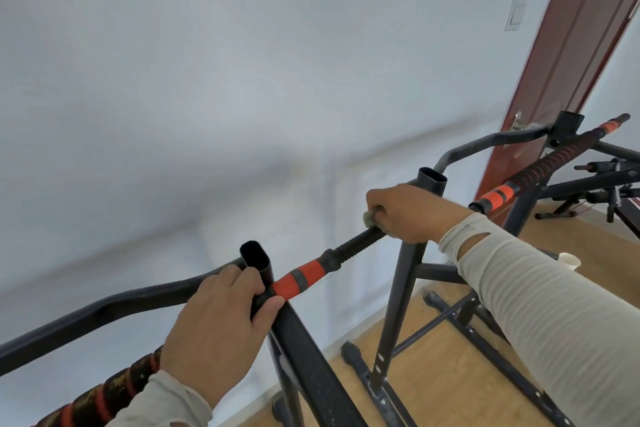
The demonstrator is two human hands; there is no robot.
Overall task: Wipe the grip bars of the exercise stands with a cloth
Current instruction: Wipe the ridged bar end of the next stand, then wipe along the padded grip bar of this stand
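Note:
A black ribbed grip bar [349, 246] with an orange end section [299, 279] runs between two black upright tubes of the near exercise stand [304, 340]. My right hand [405, 213] is curled round the far end of this bar, with a grey-green cloth [370, 217] showing between fingers and bar. My left hand [214, 329] grips the stand at the junction below the near upright tube, thumb against the orange section. A second black-and-orange grip bar [540, 170] lies on the far stand at the right.
A white wall fills the left and top. A dark red door [568, 80] with a handle stands at the right, a light switch [516, 14] beside it. Stand legs spread over the wooden floor [429, 374]. A white cup [569, 260] sits behind my right forearm. More black equipment stands far right.

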